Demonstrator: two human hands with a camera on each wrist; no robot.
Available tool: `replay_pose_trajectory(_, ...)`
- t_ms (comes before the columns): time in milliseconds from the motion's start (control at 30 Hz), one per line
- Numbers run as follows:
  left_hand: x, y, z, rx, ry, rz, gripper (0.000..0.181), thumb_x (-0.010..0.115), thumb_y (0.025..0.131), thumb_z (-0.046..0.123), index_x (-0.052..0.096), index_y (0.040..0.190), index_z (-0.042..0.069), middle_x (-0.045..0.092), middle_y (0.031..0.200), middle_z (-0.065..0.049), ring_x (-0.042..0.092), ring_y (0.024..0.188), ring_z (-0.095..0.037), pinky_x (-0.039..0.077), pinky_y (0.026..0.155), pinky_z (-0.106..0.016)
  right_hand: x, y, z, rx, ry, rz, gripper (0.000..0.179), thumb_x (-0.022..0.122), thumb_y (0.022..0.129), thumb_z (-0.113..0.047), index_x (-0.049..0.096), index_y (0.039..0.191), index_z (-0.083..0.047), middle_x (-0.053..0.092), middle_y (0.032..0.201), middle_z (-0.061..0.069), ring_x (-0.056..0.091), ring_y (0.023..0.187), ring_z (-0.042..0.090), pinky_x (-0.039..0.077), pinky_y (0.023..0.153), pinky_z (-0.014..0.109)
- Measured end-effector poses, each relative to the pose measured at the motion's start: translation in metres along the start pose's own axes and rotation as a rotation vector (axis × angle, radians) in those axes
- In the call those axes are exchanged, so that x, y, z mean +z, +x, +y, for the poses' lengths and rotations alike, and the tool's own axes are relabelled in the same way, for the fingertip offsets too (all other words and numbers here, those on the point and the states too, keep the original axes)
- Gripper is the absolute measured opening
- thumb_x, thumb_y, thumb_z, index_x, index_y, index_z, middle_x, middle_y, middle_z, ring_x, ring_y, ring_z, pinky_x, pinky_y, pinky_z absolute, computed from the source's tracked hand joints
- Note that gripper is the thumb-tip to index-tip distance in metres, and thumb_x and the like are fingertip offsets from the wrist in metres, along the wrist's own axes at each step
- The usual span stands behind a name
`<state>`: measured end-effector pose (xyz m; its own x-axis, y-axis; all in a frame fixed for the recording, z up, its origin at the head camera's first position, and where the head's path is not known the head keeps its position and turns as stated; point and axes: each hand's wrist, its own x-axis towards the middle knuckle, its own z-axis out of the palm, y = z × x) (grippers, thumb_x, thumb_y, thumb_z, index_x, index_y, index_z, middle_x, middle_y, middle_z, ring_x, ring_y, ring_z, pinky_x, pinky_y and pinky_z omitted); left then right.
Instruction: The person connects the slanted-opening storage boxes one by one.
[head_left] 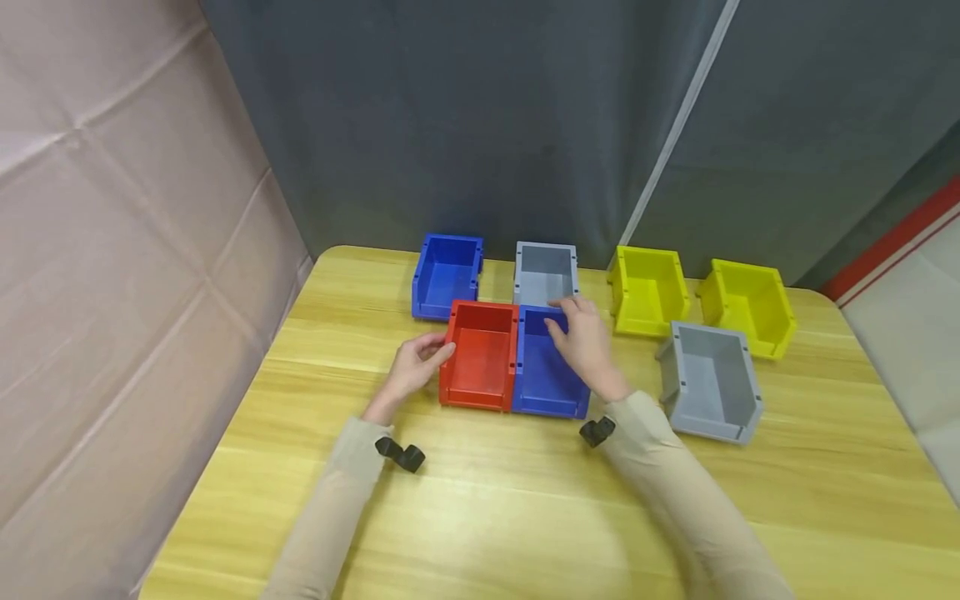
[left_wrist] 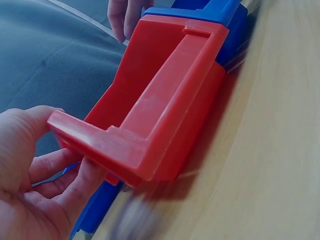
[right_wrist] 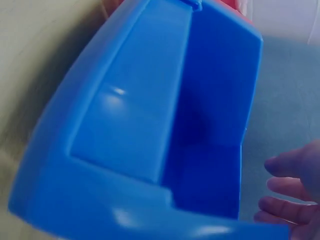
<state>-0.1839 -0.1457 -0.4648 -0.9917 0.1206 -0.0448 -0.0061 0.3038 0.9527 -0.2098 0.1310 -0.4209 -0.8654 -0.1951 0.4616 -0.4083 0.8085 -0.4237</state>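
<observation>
Two plastic bins stand side by side on the table, a red bin (head_left: 481, 362) on the left and a blue bin (head_left: 547, 371) on the right. My left hand (head_left: 417, 363) grips the red bin's left wall; in the left wrist view its thumb lies at the rim and the fingers go under the outside. Over the right part of the blue bin hovers my right hand (head_left: 587, 343), its fingertips near the back rim. The right wrist view shows that hand (right_wrist: 295, 192) with fingers apart and nothing between them, beside the blue bin (right_wrist: 130, 100).
Behind them stand another blue bin (head_left: 447, 279) and a grey bin (head_left: 545, 275). To the right are two yellow bins (head_left: 647, 292) (head_left: 746, 308) and a second grey bin (head_left: 711, 383). A dark curtain (head_left: 480, 125) hangs behind the wooden table (head_left: 487, 517).
</observation>
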Motion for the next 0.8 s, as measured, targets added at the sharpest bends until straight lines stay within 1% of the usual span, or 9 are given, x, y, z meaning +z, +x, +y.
replay_pose_trajectory(100,0.000,-0.001,0.000,0.006,-0.002,0.003,0.042,0.062,0.091,0.021,0.056,0.123,-0.005,0.061,0.116,-0.020,0.060,0.104,-0.031,0.053,0.082,-0.036,-0.005,-0.002,0.003,0.029,0.001,0.015,0.026,0.071,0.083,-0.011,0.065,0.105,0.001,0.062,0.098,0.018,0.058,0.092,0.035,0.051,0.074,0.047)
replay_pose_trajectory(200,0.001,-0.002,0.001,0.014,-0.001,0.002,0.042,0.062,0.092,0.021,0.056,0.123,-0.006,0.061,0.116,-0.021,0.060,0.104,-0.032,0.053,0.082,-0.035,-0.010,-0.005,0.007,0.051,0.008,0.033,0.027,0.072,0.081,-0.010,0.065,0.105,0.001,0.064,0.099,0.018,0.059,0.093,0.035,0.050,0.075,0.047)
replay_pose_trajectory(433,0.000,-0.002,0.001,0.004,0.014,0.008,0.041,0.062,0.092,0.022,0.057,0.123,-0.004,0.061,0.117,-0.020,0.060,0.105,-0.031,0.052,0.083,-0.036,-0.023,-0.015,0.015,0.090,0.069,0.044,0.026,0.071,0.082,-0.006,0.064,0.104,0.005,0.063,0.097,0.020,0.059,0.087,0.035,0.050,0.073,0.045)
replay_pose_trajectory(633,-0.001,-0.001,-0.001,0.011,0.009,0.005,0.041,0.063,0.091,0.021,0.057,0.123,-0.005,0.061,0.116,-0.020,0.059,0.105,-0.032,0.052,0.085,-0.037,-0.039,-0.024,0.022,0.140,0.051,0.049,0.027,0.070,0.083,-0.007,0.063,0.107,0.004,0.063,0.102,0.022,0.060,0.088,0.036,0.050,0.074,0.046)
replay_pose_trajectory(800,0.000,0.000,-0.002,0.021,0.013,0.002,0.041,0.062,0.091,0.021,0.057,0.123,-0.005,0.061,0.116,-0.020,0.060,0.105,-0.032,0.052,0.085,-0.038,-0.051,-0.032,0.034,0.152,0.048,0.087,0.027,0.070,0.082,-0.004,0.063,0.106,0.006,0.063,0.100,0.024,0.061,0.085,0.037,0.050,0.072,0.048)
